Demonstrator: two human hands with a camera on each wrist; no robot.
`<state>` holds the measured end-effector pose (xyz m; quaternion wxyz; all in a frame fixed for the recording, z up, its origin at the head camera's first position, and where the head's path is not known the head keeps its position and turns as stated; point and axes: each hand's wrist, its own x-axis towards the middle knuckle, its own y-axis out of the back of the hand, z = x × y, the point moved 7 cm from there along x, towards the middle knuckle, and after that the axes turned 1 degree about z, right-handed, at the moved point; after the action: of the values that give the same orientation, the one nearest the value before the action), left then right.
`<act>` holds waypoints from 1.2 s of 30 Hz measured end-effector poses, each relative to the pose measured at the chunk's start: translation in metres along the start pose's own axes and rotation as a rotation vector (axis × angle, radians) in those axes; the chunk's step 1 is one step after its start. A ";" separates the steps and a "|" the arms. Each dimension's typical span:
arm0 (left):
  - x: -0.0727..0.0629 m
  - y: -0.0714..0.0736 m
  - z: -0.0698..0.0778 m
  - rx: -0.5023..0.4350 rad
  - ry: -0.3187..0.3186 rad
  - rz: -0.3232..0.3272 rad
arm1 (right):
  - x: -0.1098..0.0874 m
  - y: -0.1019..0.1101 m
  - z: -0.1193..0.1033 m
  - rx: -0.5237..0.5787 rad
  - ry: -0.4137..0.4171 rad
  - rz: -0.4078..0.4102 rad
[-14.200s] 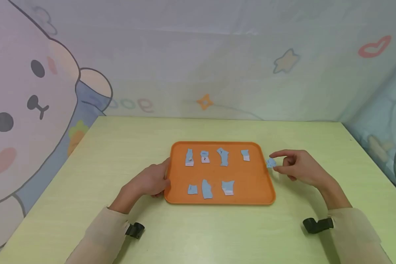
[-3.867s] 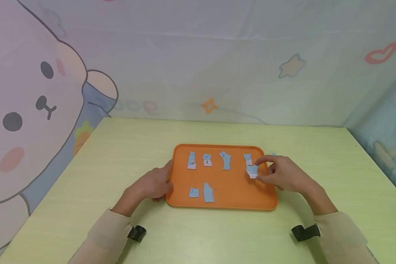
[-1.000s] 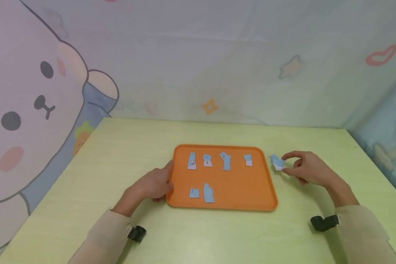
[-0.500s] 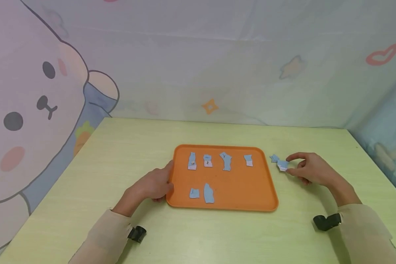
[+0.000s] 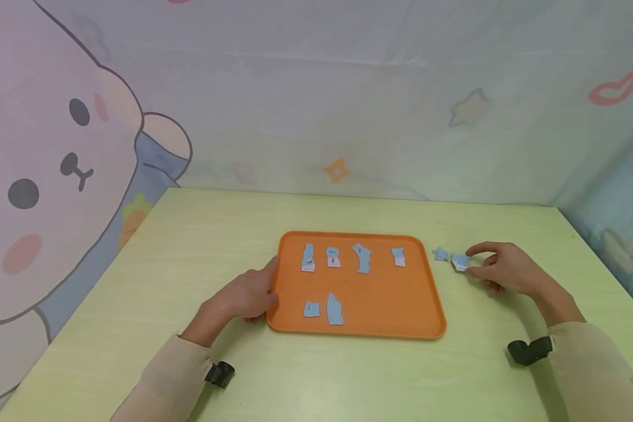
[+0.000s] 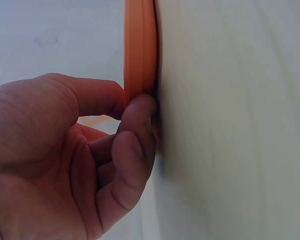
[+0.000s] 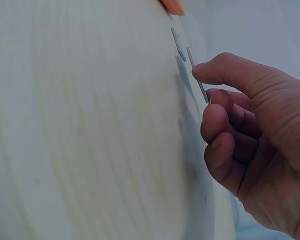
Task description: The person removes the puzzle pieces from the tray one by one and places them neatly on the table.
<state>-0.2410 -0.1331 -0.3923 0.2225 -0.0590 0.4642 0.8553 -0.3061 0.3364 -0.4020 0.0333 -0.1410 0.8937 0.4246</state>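
Observation:
My right hand (image 5: 506, 268) pinches a flat, irregular blue-and-white card piece (image 5: 460, 261) between thumb and fingers, right of the tray. In the right wrist view that piece (image 7: 198, 75) shows edge-on, close over the table. Just left of it lies a smaller blue card piece (image 5: 440, 254), a narrow gap between them. My left hand (image 5: 245, 293) grips the left rim of the orange tray (image 5: 380, 305); the left wrist view shows thumb and fingers on the tray rim (image 6: 140, 50). On the tray, several similar pieces form an upper row, such as one forked piece (image 5: 363, 259), and two lie below.
The tray rests on a pale yellow-green table (image 5: 348, 375). A printed cloth backdrop (image 5: 316, 94) hangs behind its far edge. Black wrist cameras (image 5: 529, 351) sit on both sleeves.
Since the first frame, the small piece has been set down beside the tray. Another piece has been carried from the tray's lower row and, lately, slid rightward from the small one. My left hand stays.

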 end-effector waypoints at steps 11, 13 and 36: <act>-0.001 0.001 0.000 -0.006 0.010 -0.004 | 0.005 0.009 0.009 -0.012 -0.016 0.007; -0.001 0.001 0.000 -0.004 0.010 -0.004 | 0.006 0.011 0.010 -0.016 -0.014 0.010; 0.000 0.000 0.000 -0.008 -0.004 0.002 | 0.020 0.011 0.013 -0.051 -0.007 0.000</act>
<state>-0.2411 -0.1336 -0.3925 0.2223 -0.0575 0.4604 0.8575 -0.3288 0.3483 -0.4057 0.0328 -0.1401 0.8826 0.4476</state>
